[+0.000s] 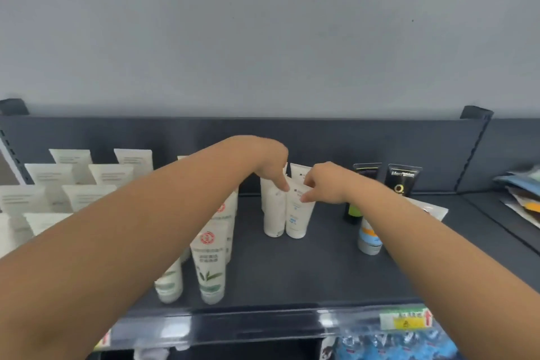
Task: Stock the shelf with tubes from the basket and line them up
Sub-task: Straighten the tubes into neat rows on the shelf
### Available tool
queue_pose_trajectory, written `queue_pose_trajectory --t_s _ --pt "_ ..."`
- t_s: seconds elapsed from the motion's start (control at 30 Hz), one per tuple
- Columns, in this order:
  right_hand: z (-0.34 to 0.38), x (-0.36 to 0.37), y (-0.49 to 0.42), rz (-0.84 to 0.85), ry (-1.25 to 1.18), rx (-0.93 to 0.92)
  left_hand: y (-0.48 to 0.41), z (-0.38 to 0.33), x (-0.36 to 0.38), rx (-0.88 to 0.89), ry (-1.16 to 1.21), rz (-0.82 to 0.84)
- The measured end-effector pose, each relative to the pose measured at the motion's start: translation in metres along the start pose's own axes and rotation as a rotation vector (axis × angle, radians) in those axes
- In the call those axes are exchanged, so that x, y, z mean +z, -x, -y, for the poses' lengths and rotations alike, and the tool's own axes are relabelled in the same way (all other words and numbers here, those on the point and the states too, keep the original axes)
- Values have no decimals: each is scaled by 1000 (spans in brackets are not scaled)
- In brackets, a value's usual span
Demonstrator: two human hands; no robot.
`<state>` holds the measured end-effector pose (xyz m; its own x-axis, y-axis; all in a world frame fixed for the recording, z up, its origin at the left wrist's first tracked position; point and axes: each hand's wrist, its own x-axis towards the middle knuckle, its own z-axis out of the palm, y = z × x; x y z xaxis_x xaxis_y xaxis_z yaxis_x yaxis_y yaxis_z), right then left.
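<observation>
Bare shelf floor [292, 272] before white tubes [296, 213], leaf-print tubes [211, 269] crowding left, black tubes [401, 181] right

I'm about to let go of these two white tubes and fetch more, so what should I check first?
1. Right white tube upright, cap down: ok.
2. Left white tube beside it, touching, bases level: ok.
3. Hands off the tubes: not ok; right hand pinches the right white tube's top, left hand is on the left white tube's top, grip unclear.
4. Bare shelf in front for more tubes: ok.
5. Basket within reach: cannot tell, not in view.
</observation>
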<state>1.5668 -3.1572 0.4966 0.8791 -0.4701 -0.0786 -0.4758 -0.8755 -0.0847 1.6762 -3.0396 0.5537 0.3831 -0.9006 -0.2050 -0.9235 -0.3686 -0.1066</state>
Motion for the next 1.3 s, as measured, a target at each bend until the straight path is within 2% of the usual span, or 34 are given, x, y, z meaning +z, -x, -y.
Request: queue_pose_trajectory --t_s 0.1,0.3,0.63,0.93,1.13,1.3 --pt "-9 11 -2 -27 -15 -30 -14 -16 20 -103 -40 116" --pt "-20 11 -4 -11 -42 -121 -20 -22 35 -156 -167 46" --pt "-39 6 24 27 -134 -218 2 -3 39 -44 107 41" --pt "-43 4 51 98 -190 -210 19 -2 38 14 199 114" --pt "-40 5 63 121 -213 -182 26 -6 39 54 170 127" --pt "-40 7 72 135 -268 -179 34 -6 36 71 157 199"
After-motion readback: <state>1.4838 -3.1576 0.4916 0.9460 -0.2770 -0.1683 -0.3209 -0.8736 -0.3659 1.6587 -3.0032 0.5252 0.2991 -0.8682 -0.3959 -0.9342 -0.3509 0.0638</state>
